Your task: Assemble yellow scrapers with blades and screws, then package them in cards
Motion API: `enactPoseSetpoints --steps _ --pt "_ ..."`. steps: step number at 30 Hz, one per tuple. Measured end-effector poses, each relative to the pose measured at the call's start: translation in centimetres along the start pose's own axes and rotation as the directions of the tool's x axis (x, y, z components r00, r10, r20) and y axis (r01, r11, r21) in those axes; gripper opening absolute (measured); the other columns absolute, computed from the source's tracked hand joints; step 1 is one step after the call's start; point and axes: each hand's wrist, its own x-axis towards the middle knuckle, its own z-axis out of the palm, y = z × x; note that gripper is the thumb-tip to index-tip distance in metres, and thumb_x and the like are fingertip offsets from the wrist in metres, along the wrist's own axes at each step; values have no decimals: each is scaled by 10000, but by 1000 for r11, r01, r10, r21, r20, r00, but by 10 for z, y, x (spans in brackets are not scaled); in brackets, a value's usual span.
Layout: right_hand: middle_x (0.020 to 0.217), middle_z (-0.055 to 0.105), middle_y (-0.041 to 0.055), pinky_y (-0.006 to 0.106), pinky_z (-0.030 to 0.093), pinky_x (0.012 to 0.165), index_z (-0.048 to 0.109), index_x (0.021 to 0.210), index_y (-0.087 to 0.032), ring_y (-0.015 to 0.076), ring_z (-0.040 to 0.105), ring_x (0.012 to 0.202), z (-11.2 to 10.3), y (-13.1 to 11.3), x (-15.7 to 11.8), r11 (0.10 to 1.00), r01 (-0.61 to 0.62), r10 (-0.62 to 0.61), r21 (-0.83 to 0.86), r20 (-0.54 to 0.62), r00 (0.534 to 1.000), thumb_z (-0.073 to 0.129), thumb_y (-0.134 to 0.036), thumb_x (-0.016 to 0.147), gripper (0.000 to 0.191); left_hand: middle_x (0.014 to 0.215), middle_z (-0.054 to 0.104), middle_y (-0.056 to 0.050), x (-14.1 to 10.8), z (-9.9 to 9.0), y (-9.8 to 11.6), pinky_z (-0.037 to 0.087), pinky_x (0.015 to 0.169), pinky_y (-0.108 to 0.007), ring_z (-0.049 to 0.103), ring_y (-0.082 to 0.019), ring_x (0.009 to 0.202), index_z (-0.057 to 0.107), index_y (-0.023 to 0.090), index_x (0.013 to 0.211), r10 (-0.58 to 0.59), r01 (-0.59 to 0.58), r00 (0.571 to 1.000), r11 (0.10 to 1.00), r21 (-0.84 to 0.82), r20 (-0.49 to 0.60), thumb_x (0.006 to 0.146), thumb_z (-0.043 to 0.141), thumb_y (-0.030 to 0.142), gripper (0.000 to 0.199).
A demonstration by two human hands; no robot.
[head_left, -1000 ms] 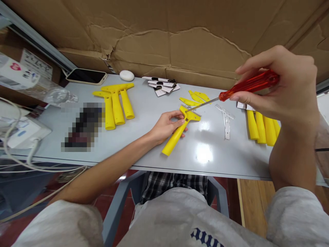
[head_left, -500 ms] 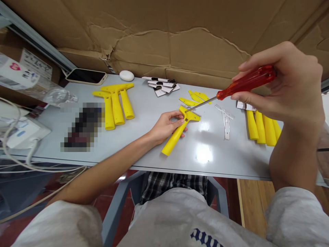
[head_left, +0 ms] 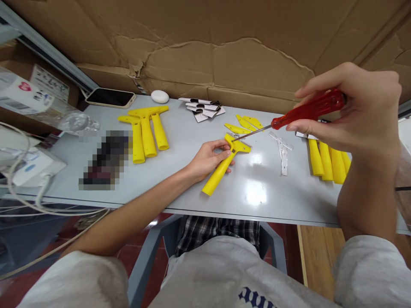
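My left hand grips a yellow plastic scraper by its neck, its hollow handle slanting toward me on the table. Held in my right hand is a screwdriver with a clear red handle. Its thin shaft slopes down to the left, and the tip meets the scraper's head near one end. Just behind that head lie small screws, partly hidden, and loose yellow cover plates. To the right are thin clear-looking strips with holes, perhaps wrapped blades.
Several yellow scrapers lie at left, and more yellow handles at right under my forearm. Folded cards, a white oval object and a phone sit along the back. Cardboard walls the far side; cables hang at left.
The screwdriver handle has dipped slightly and my right hand has turned a little around it. The tip stays at the scraper's head, and my left hand keeps its grip. The whole view has shifted slightly.
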Motion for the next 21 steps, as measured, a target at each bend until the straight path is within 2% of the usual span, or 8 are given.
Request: enactPoseSetpoints --steps 2,4,6,8,11,13,18,21 --pt "966 810 -18 343 565 670 748 1166 -269 179 758 777 0 -2 -1 999 6 -6 45 9 1000 865 -600 967 404 1108 718 -98 0 0 0 730 594 -354 827 -240 801 642 169 1091 5 -5 1000 1000 -6 1 889 931 319 383" --pt "1116 807 5 391 622 739 730 1255 -305 237 797 935 -1 -5 -3 992 -21 16 122 47 999 887 -494 950 392 1114 713 -97 0 0 0 730 592 -352 824 -237 799 643 167 1086 7 -7 1000 1000 -17 2 887 927 308 375" --pt "1258 782 10 426 674 822 711 1345 -369 279 804 1086 -3 -7 -5 978 -61 44 200 90 995 892 -379 919 463 1114 708 -95 0 0 0 730 588 -346 817 -225 787 642 164 1080 7 -6 1000 1000 -27 5 890 918 292 358" --pt "1292 773 -7 413 702 851 708 1383 -421 279 811 1137 -3 -8 -8 962 -81 57 261 101 993 894 -282 898 537 1113 704 -93 0 0 0 731 589 -342 812 -214 775 642 161 1078 8 -7 1000 999 -34 11 894 910 277 345" --pt "1218 803 -27 330 713 813 739 1371 -395 241 845 1112 -2 -6 -9 951 -87 66 297 79 995 926 -222 896 539 1110 697 -87 0 0 0 730 585 -337 810 -207 759 644 159 1088 12 -11 1000 999 -35 15 902 898 261 331" --pt "1183 825 -22 285 699 767 760 1336 -340 228 860 1086 -1 -3 -8 956 -67 55 285 50 997 951 -262 902 481 1108 690 -81 0 1 0 728 579 -335 816 -214 765 646 159 1095 14 -14 1000 999 -30 10 908 889 254 321" --pt "1053 854 -18 291 656 708 777 1249 -284 197 848 884 2 2 -3 992 16 -16 126 -2 1000 935 -457 941 387 1096 696 -75 -2 1 1 733 597 -341 817 -213 772 639 165 1097 11 -11 1000 1000 -9 3 911 900 279 340" --pt "921 833 -31 301 592 661 769 1156 -259 165 795 739 3 4 -1 999 10 -10 54 -11 1000 936 -465 937 344 1072 709 -75 -2 1 2 733 605 -344 813 -209 760 631 166 1095 3 -3 1000 1000 -6 4 912 904 290 352"
